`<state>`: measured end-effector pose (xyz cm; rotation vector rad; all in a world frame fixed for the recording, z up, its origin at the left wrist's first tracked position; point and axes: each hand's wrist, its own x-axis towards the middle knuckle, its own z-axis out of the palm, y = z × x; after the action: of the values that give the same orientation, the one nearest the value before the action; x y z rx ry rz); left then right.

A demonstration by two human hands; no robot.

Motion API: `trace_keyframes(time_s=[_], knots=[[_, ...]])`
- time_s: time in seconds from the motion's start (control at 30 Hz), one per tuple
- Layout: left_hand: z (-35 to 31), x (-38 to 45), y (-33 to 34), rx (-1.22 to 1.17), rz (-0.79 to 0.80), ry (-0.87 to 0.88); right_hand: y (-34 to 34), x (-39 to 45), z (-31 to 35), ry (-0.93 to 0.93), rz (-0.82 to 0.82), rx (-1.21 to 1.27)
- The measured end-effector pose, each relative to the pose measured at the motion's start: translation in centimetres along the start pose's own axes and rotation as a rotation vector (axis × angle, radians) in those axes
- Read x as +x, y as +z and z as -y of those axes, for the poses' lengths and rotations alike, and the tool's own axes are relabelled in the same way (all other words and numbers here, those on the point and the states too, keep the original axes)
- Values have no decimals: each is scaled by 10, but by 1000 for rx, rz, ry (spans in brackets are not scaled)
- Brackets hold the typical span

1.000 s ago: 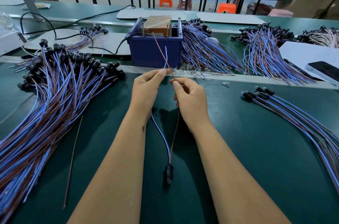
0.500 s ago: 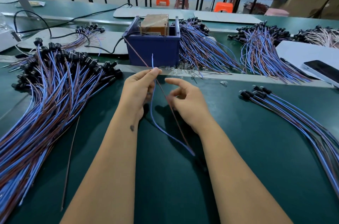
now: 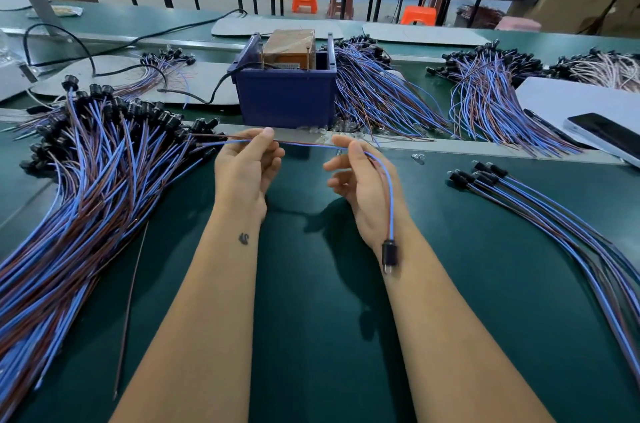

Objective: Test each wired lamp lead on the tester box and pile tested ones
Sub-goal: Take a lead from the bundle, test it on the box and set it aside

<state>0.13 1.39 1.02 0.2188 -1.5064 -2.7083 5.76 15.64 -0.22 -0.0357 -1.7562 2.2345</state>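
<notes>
Both hands hold one thin lead (image 3: 390, 194) of blue and brown wire above the smooth dark green surface (image 3: 311, 336). The left hand (image 3: 246, 170) pinches its wires near the bare ends; the right hand (image 3: 360, 187) pinches it further along, other fingers loose, and the black round socket hangs by the wrist. At 12 o'clock a blue plastic bin (image 3: 285, 93) holds a brown box (image 3: 290, 46). A big pile (image 3: 79, 187) lies at 9 o'clock, a small pile (image 3: 561, 215) at 3 o'clock.

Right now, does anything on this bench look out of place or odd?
Yes. One brown wire lies alone on the green mat beside the big left pile, with no blue partner or lamp holder visible. A few small clear bulbs lie loose near the blue box.
</notes>
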Motion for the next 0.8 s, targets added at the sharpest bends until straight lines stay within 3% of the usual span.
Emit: trace_keyframes(time_s=[0.13, 0.3, 0.37, 0.47, 0.57, 0.7, 0.8], knots=[[3, 3, -4, 205, -19, 167, -9, 5, 5, 7, -195, 250], [20, -5, 6, 886, 117, 531, -24, 7, 17, -17, -307, 552], [28, -16, 14, 1087, 276, 671, -30, 9, 21, -44, -361, 584], [38, -36, 30, 1237, 551, 843, -41, 11, 26, -107, -515, 390], [44, -55, 47, 1285, 679, 912, -56, 11, 32, -170, -638, 42], [53, -86, 63, 1262, 921, 953, -78, 13, 46, -174, -520, 12], [62, -111, 78, 1234, 1125, 998, -103, 15, 54, -6, -473, -281]])
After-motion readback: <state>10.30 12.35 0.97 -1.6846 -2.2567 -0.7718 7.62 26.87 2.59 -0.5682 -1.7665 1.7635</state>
